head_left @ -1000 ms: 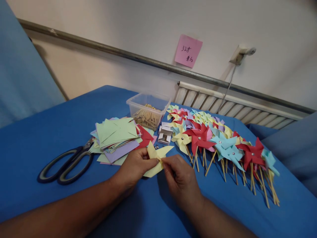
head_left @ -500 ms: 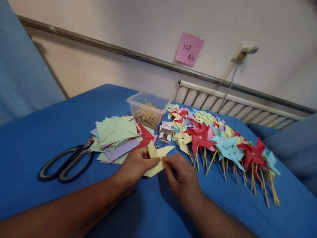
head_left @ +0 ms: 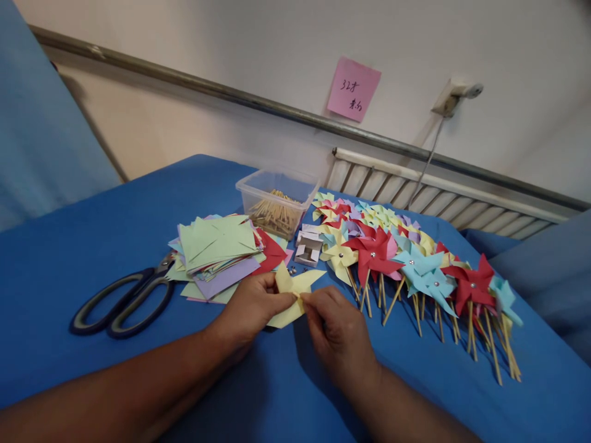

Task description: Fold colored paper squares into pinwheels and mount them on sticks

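Observation:
A yellow paper pinwheel with its blades folded toward the middle is held between both hands above the blue cloth. My left hand pinches it from the left, thumb pressed near the centre. From the right, the fingertips of my right hand are closed at the same centre; whether a small pin sits between them is hidden. Just beyond the pinwheel lie a few small metal pins, near a small open white box. Left of them rests a stack of cut coloured paper.
Large scissors lie at the left, their blades partly under the paper. A clear plastic box of wooden sticks stands behind. Rows of finished pinwheels on sticks fill the right side. A radiator runs along the wall.
Almost nothing differs. Both hands stay at the centre of the yellow pinwheel, with only a very slight shift of the fingers and of the view.

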`<state>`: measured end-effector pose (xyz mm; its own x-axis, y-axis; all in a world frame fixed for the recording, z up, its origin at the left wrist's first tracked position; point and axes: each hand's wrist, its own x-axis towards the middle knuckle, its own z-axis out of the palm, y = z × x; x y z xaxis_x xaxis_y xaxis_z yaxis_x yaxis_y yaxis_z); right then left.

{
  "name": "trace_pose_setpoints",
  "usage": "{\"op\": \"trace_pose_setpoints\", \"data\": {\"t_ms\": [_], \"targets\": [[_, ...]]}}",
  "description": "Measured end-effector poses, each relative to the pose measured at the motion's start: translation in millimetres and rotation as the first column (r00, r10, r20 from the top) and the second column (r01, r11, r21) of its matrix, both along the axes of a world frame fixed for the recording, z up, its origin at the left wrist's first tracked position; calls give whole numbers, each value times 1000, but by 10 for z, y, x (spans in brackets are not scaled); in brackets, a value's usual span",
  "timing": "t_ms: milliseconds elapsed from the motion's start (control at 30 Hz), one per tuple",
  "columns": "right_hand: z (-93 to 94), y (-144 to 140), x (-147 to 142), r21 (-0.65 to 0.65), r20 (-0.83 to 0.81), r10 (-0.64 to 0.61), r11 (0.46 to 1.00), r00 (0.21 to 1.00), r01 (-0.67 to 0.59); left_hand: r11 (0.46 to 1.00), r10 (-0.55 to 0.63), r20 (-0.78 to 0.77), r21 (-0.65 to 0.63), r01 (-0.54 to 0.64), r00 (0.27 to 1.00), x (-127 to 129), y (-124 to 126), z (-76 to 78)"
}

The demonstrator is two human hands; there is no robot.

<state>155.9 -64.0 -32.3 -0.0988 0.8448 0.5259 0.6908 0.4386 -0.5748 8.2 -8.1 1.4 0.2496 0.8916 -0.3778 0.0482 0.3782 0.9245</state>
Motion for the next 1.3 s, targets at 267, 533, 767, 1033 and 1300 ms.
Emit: {"op": "trace_pose_setpoints", "data": {"t_ms": [267, 533, 767, 1033, 1300], "targets": [[5, 7, -2, 2, -34, -10, 1000, 999, 10, 1000, 25, 18, 3, -25, 1000, -2, -6, -1], [9, 17, 12, 12, -44, 1, 1000, 999, -1, 1000, 16, 10, 0, -16, 1000, -14, 0, 5], [-23, 16, 15, -15, -103, 11, 1000, 995, -13, 1000, 15, 2, 14, -15, 1000, -9, -4, 14], [-58, 47, 13, -103, -215, -52, 994, 975, 31, 1000, -2, -5, 3, 2, 1000, -12, 17, -17], [-44, 49, 8, -122, -224, -39, 992, 974, 12, 1000, 2, 22, -19, -1, 1000, -22, 21, -24]]}}
